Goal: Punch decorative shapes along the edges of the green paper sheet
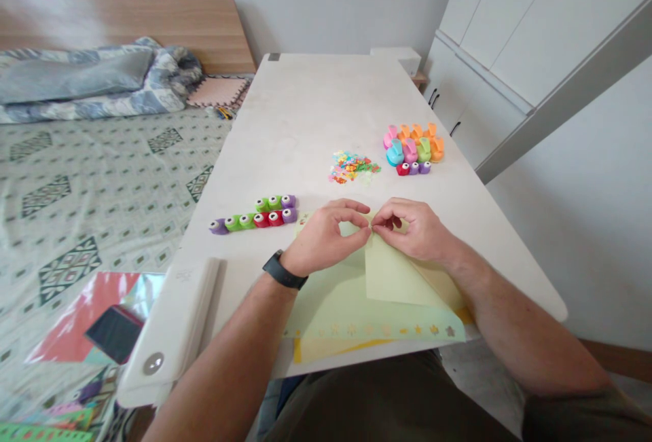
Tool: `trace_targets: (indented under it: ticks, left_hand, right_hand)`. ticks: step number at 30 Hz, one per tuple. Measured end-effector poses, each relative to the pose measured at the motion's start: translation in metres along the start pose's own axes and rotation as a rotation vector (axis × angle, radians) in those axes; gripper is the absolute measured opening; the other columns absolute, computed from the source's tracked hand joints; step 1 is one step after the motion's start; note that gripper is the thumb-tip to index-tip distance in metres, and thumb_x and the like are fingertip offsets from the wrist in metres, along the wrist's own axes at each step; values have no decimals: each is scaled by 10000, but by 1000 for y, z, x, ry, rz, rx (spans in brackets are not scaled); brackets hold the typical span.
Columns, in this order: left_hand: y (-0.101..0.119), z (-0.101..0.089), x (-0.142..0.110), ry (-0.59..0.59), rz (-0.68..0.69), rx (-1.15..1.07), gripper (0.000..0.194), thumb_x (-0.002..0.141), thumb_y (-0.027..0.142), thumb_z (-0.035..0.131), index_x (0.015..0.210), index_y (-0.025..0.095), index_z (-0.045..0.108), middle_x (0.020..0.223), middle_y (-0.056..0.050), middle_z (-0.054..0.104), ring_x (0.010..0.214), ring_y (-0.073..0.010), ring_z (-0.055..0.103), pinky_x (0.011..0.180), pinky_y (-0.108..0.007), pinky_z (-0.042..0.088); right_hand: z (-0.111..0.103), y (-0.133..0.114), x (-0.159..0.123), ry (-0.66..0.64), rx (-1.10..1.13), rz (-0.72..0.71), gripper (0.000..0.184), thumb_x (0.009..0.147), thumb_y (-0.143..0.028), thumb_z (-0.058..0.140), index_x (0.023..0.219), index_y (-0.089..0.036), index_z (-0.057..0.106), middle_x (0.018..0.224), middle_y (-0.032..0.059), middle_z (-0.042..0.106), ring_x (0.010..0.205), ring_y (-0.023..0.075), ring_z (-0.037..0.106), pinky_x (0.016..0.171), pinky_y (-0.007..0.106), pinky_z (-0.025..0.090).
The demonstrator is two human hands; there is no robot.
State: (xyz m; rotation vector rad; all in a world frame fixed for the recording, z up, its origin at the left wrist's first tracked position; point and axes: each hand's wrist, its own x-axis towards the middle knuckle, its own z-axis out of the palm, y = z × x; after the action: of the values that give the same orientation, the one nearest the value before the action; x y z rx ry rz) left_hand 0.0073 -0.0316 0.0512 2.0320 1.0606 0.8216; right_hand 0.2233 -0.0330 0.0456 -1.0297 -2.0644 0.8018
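Note:
A large pale green sheet of paper [336, 292] lies at the table's near edge, a row of small punched shapes along its near side. Part of it is lifted and turned over, showing a pale yellow-green flap [392, 272]. My right hand [420, 228] pinches the sheet at the flap's far corner. Close against those fingertips, my left hand [336, 235] has thumb and forefinger together. Whatever sits between the left fingertips is too small to make out. A black watch [285, 270] is on my left wrist. Yellow paper [331, 348] shows beneath the sheet.
Small green, red and purple craft punches [255, 218] stand left of my hands. Bigger coloured punches [412, 143] are grouped at the right. Paper cutouts [351, 167] lie heaped beyond my hands. A white long device [176, 320] occupies the table's left edge, beside a bed [117, 177].

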Motion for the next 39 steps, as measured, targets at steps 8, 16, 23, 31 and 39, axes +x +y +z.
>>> trace_targets:
  ticks: [8,16,23,31,39]
  left_hand:
    - [-1,0,-1,-6,-14,-1,114,863,279,647,834,232,747,1185,-42,684,1080,-200,652,1037,-380,472]
    - [0,0,-1,-8,-14,-4,115,864,278,649,838,231,750,1177,-46,687,1071,-202,655,1023,-379,482]
    - [-1,1,0,4,-16,11,119,862,275,650,831,230,756,1175,-44,686,1080,-203,652,1032,-379,476]
    - [0,2,0,1,-6,15,117,862,266,649,824,233,755,1177,-33,684,1089,-201,650,1039,-381,468]
    - [-3,3,-1,7,24,-3,108,855,240,652,808,230,749,1181,-33,683,1083,-201,651,1024,-383,476]
  right_hand:
    - [1,0,0,-2,-14,-17,80,825,-170,633,864,-220,682,812,34,660,700,158,581,658,310,470]
    - [0,-2,-1,-7,-52,-36,106,817,-164,638,892,-228,678,837,39,663,729,170,594,680,319,480]
    - [2,1,-2,-3,-79,-57,126,815,-137,636,901,-224,666,866,40,669,746,166,604,696,310,490]
    - [5,2,-1,16,-125,-98,159,785,-79,636,881,-204,654,828,10,643,712,131,589,677,272,469]
    - [8,0,0,41,-95,-35,143,765,-70,623,828,-198,630,796,3,629,683,123,567,635,262,454]
